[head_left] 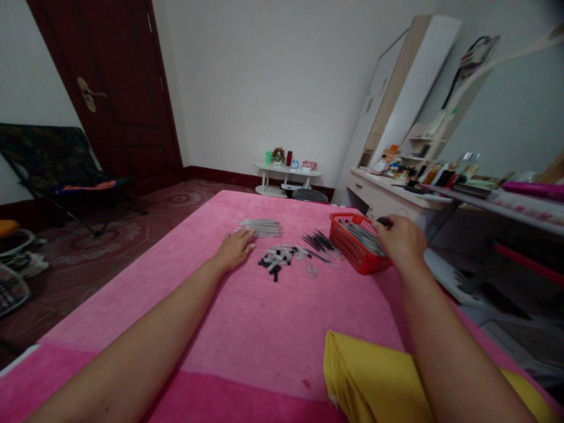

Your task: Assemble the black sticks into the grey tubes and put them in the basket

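Note:
My left hand (234, 248) lies flat on the pink cover (247, 317), fingers stretched toward a row of clear pen barrels (261, 227). My right hand (400, 238) hovers over the right edge of a red plastic basket (358, 244) filled with assembled pens; its fingers are curled round a small dark object that I cannot name. Between the hands lie a heap of black and clear pen caps (282, 257) and a fan of thin black refills (321, 242).
A folded yellow cloth (370, 376) lies near me at the lower right. A cluttered white dressing table (396, 188) with a mirror stands to the right. A low white side table (287, 173) stands by the far wall, a folding chair (57, 170) and a dark door at left.

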Available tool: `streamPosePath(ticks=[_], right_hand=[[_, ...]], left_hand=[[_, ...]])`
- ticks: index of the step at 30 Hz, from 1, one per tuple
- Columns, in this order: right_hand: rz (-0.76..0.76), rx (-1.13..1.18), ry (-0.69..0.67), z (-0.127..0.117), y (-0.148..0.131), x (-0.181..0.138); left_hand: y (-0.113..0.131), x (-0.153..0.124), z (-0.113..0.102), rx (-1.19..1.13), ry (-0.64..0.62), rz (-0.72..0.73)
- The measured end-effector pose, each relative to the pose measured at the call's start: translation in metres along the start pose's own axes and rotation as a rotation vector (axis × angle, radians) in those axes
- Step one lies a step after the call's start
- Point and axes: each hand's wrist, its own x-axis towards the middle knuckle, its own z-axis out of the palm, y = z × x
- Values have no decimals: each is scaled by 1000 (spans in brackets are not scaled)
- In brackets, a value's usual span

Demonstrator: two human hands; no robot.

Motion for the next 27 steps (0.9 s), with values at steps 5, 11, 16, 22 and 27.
streamPosePath(ticks=[5,11,16,22,27], right_hand=[[-311,240,-36,13,-41,-22],[-453,107,-360,46,-64,-59],[-424,-118,-523,64,-59,-73],[-415,-208,-555,63,-59,-73],[-364,-211,-534,57,-57,-68]], left_hand=[[0,4,0,14,32,110],[4,2,-3,-16,70,94],[13,-3,-8,152,88,35],[23,-8,-13,155,180,-36],[22,-9,-13,49,218,-60]])
